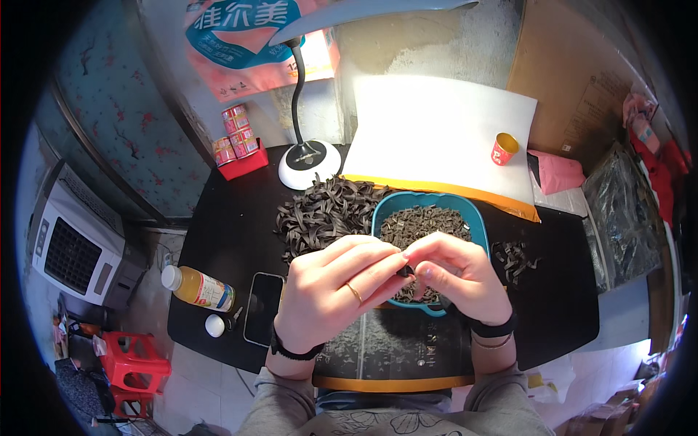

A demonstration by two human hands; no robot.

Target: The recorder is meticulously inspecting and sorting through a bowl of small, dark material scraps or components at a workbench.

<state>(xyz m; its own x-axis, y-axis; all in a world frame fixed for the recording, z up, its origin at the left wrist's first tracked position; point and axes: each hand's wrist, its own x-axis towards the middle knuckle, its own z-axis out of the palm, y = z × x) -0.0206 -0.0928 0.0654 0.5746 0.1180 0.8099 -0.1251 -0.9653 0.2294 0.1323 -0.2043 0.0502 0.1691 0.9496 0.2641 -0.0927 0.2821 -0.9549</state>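
My left hand (327,291), with a ring on one finger, meets my right hand (465,280) over the near side of a teal plastic basin (479,218). Both are closed, fingertips pinched together around a small dark piece (406,271), mostly hidden by the fingers. Short dark grey-brown bits (425,224) fill the basin beneath. To its left is a heap of long, flat black strips (327,214). Several shorter dark strips (516,260) lie in a small pile to the right of the basin.
On the black table (560,312) a phone (263,309), a juice bottle (198,288) and a white cap (214,325) lie left. Behind are a desk lamp (309,163), red box (243,161), white padded sheet (436,138) and red cup (504,149). A dusty dark sheet (392,345) lies in front.
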